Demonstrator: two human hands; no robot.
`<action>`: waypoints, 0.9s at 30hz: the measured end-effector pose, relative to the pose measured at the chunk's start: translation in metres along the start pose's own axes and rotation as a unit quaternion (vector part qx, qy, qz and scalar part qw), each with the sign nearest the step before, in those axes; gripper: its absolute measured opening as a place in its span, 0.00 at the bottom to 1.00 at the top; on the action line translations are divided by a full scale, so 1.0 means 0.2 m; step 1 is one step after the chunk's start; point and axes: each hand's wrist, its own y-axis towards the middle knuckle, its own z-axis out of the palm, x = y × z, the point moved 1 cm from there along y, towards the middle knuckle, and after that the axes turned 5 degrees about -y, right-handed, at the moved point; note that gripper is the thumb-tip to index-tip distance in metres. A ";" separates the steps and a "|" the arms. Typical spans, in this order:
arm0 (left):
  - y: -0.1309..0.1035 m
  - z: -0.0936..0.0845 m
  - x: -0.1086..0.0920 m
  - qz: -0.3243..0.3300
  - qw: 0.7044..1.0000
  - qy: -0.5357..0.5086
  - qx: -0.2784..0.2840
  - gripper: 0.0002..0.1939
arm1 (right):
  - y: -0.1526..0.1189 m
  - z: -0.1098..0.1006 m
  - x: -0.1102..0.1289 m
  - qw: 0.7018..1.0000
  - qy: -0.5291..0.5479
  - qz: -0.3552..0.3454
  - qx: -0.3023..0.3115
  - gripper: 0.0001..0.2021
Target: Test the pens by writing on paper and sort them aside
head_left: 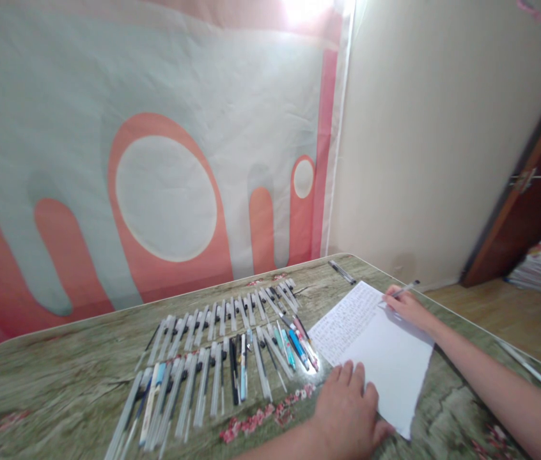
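Note:
My right hand point(408, 308) is closed around a slim pen point(405, 289), its tip hidden near my fingers, over the upper right part of a white sheet of paper point(390, 377). Rows of handwriting cover the sheet's upper left part; the lower part is blank. My left hand point(350, 409) lies flat, fingers somewhat apart, across the sheet's lower left edge and the table, holding nothing. Just left of the sheet lie a blue pen point(298, 348), a teal pen point(288, 350) and a pink-and-white pen point(309, 352).
Two rows of clear-barrelled pens and parts point(203, 383) spread across the patterned table point(59, 396). More pens point(342, 273) lie by the far edge. A patterned curtain point(165, 191) hangs behind. A pale rod-like thing point(534, 370) lies at the right; a door point(522, 185) stands beyond.

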 end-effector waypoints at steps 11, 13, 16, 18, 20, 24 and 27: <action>0.00 0.00 0.00 0.005 1.000 0.005 -0.009 0.34 | 0.01 0.00 -0.01 1.000 0.002 0.004 -0.001 0.08; 0.00 0.01 0.00 0.004 1.000 0.006 -0.007 0.33 | 0.01 0.00 -0.01 1.000 0.008 0.003 0.003 0.09; 0.00 0.01 0.00 0.003 1.000 0.005 -0.010 0.33 | 0.01 0.00 0.00 1.000 0.003 0.004 -0.003 0.09; 0.00 0.02 0.01 0.005 1.000 0.005 -0.016 0.33 | 0.00 0.00 0.00 1.000 -0.001 0.008 -0.009 0.10; 0.00 0.02 0.01 0.007 1.000 0.004 -0.017 0.33 | 0.00 -0.01 0.00 1.000 0.010 0.011 -0.014 0.10; 0.00 0.02 0.01 0.006 1.000 0.006 -0.005 0.34 | 0.00 -0.01 0.02 0.998 0.057 0.014 -0.017 0.12; 0.01 0.04 0.02 0.012 1.000 0.009 -0.004 0.33 | 0.03 0.03 0.10 0.998 0.070 -0.010 0.002 0.14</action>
